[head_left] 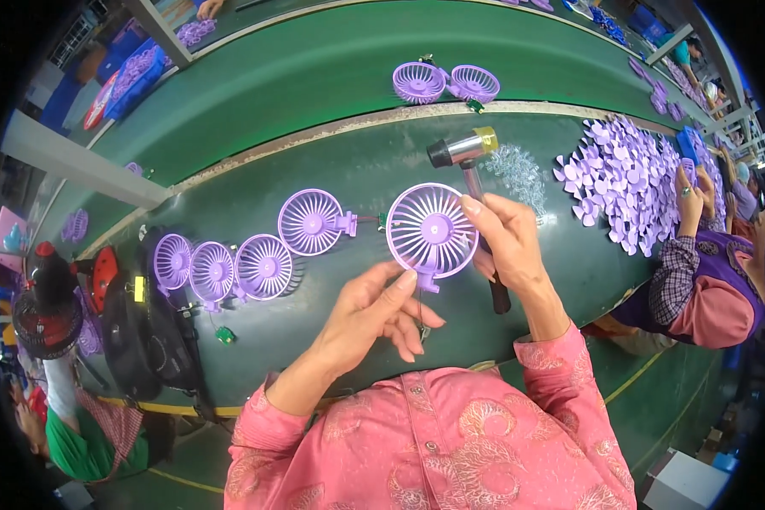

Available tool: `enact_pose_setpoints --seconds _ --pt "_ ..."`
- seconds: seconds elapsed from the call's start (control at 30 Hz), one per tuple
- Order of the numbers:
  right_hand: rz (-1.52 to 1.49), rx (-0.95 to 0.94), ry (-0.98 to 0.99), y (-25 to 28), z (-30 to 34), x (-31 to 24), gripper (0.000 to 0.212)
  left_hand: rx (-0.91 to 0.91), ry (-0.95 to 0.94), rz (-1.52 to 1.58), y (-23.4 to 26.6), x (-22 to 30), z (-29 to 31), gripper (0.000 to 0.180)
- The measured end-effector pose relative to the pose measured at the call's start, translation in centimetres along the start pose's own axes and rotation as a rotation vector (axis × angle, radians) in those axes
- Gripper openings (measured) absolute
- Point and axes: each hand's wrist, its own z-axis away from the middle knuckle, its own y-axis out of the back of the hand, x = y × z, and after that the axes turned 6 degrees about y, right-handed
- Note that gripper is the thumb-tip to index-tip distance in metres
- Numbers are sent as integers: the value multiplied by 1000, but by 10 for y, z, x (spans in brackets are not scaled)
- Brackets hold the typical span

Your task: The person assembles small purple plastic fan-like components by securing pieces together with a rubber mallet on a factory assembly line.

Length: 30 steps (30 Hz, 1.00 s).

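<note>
Both my hands hold a round purple fan housing (pixel 434 228) with radial slats, over the green bench. My left hand (pixel 370 314) pinches its small neck at the bottom, the other fingers loosely spread below. Around the right rim my right hand (pixel 510 242) closes, thumb on top. Under that hand passes the handle of a mallet (pixel 463 150) with a black face and a yellow face; it lies on the bench. Left of the held piece is another fan housing (pixel 312 222), with a small green circuit board on wires (pixel 382 220) between them.
Several fan housings (pixel 212 270) lie to the left, near a black bag (pixel 174 340). Small clear parts (pixel 518 174) and a heap of purple fan blades (pixel 625 187) lie right. Two housings sit on the green conveyor belt (pixel 314 93) beyond. A co-worker (pixel 705 280) sits at right.
</note>
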Motion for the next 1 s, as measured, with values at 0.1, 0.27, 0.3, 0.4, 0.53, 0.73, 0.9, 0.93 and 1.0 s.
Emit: enact_pose_setpoints --seconds 0.1,0.27,0.3,0.4,0.53,0.73,0.9,0.93,1.0 --pt "1 18 16 0 -5 3 42 -29 1 35 -4 -2 -4 50" --pt "-14 -83 -54 -8 -9 -2 42 -147 34 260 -4 -8 -11 43" --pt "-13 -79 -56 -7 -11 1 42 -150 37 261 -6 -8 -12 43" --pt "92 -137 66 -5 -17 7 33 -166 41 391 -8 -7 -13 41" --pt "119 -178 -8 -9 -26 4 34 -60 14 334 -9 -5 -14 36" --pt "275 -107 168 -27 -21 3 36 5 -94 387 2 -5 -13 31" --pt "193 -97 182 -37 25 23 36 94 -176 439 5 -3 -8 27" --pt "274 -142 169 -38 31 25 35 128 -186 454 8 -9 -9 28" --pt "270 -216 92 -40 40 14 27 155 -201 468 9 -11 -10 29"
